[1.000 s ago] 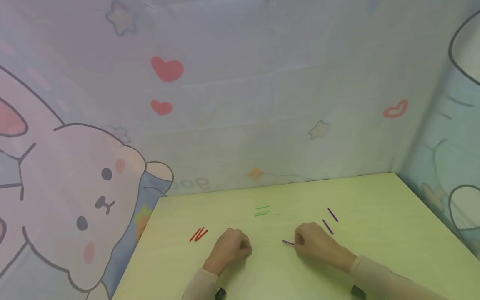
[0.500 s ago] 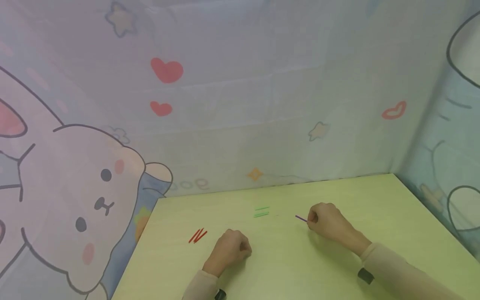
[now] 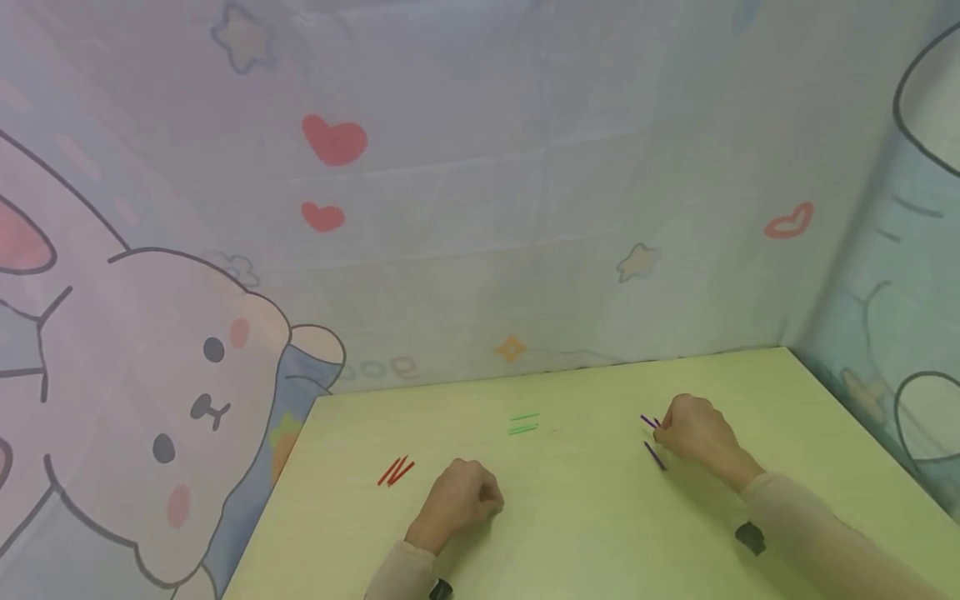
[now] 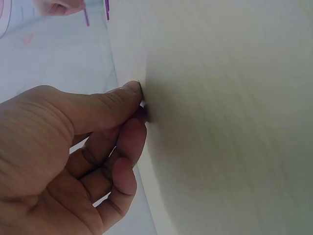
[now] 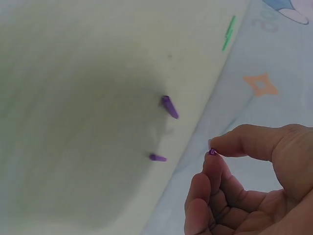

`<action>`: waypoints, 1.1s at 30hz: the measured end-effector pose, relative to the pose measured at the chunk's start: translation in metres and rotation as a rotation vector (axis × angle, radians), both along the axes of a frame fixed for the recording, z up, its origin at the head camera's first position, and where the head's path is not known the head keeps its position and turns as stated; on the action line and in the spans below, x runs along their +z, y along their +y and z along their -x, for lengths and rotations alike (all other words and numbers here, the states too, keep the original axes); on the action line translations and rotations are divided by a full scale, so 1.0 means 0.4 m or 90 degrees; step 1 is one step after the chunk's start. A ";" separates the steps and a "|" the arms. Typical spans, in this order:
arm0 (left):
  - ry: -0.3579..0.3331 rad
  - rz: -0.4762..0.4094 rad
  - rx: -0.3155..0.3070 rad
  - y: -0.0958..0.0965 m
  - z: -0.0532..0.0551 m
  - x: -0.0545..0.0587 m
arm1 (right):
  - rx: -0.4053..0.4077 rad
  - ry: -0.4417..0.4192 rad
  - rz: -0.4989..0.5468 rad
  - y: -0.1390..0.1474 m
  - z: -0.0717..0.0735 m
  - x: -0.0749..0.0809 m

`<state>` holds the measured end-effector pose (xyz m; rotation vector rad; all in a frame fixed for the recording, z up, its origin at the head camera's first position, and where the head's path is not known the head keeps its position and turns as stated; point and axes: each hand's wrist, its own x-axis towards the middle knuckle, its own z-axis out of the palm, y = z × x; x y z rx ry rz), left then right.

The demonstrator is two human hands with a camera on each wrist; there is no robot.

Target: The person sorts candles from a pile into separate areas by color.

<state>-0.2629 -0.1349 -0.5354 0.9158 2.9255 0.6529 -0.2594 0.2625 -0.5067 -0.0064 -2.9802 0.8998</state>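
Note:
My right hand (image 3: 693,429) pinches a thin purple stick (image 3: 647,421) between thumb and index finger, above the right part of the table. In the right wrist view the held stick is seen nearly end-on. Below it lie two more purple sticks, one nearer (image 3: 655,456) and one farther (image 5: 158,157), which the right hand partly hides in the head view. My left hand (image 3: 459,502) rests on the table near the front, fingers loosely curled, with nothing visible in its grasp. Just to its left lie several red sticks (image 3: 396,471).
Several green sticks (image 3: 523,429) lie toward the back middle of the pale yellow-green table (image 3: 570,550). A printed cloth (image 3: 480,200) with hearts, stars and a rabbit hangs behind it and along the sides.
My right hand has carried the purple stick back and to the right, from the table's middle to above the other purple sticks. My left hand has stayed in place.

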 end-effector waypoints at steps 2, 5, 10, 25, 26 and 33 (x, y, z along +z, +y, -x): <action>0.002 -0.003 -0.003 0.000 -0.001 -0.001 | -0.010 -0.016 0.004 0.001 0.001 -0.016; -0.003 -0.003 -0.001 0.001 0.001 -0.004 | -0.017 -0.024 -0.002 0.003 0.002 -0.038; 0.001 -0.003 -0.002 0.006 0.002 -0.008 | -0.030 -0.029 -0.016 0.005 0.000 -0.055; 0.012 -0.003 -0.004 0.014 0.001 -0.007 | -0.029 -0.030 -0.015 0.018 0.003 -0.059; 0.012 -0.003 -0.004 0.014 0.002 -0.006 | -0.027 -0.027 -0.015 0.016 0.004 -0.058; 0.019 0.000 -0.003 0.008 0.007 -0.008 | -0.018 -0.001 -0.015 -0.004 0.000 -0.049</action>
